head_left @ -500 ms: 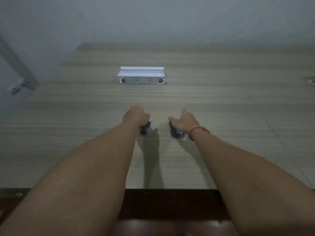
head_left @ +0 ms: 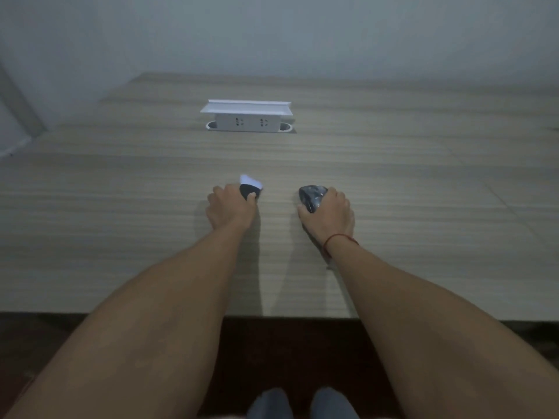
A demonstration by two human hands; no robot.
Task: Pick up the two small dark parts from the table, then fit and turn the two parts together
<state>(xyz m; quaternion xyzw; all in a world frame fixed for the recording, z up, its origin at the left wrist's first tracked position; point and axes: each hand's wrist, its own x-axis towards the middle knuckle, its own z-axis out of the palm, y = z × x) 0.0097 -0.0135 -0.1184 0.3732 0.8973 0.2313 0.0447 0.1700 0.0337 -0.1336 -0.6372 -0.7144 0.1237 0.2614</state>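
Both arms stretched out over the desk [head_left: 393,182], hands side by side around the middle, well in from the near edge.

Left hand [head_left: 231,208]: fingers curled round a small dark object [head_left: 247,191] that pokes out past the knuckles toward the far edge. A white piece [head_left: 251,181] sits on its far end; whether it is paper or part of the object, cannot tell. Object looks to be at desk level, but contact with the surface is not clear.

Right hand [head_left: 328,211]: fingers and thumb wrapped round a dark, glossy, rounded object [head_left: 311,196], its far end showing beyond the fingers. Blurred; what it is cannot be told. A red string [head_left: 338,238] circles the wrist.

The two held objects lie near each other with a clear gap of bare wood between.

Toward the far edge, in line with the left hand and well apart from both: a white socket box [head_left: 248,124] raised from the desk, its lid [head_left: 246,106] tilted open above it, two outlet sets on the face.

Below the near edge, two knees [head_left: 302,403] in blue-grey cloth.
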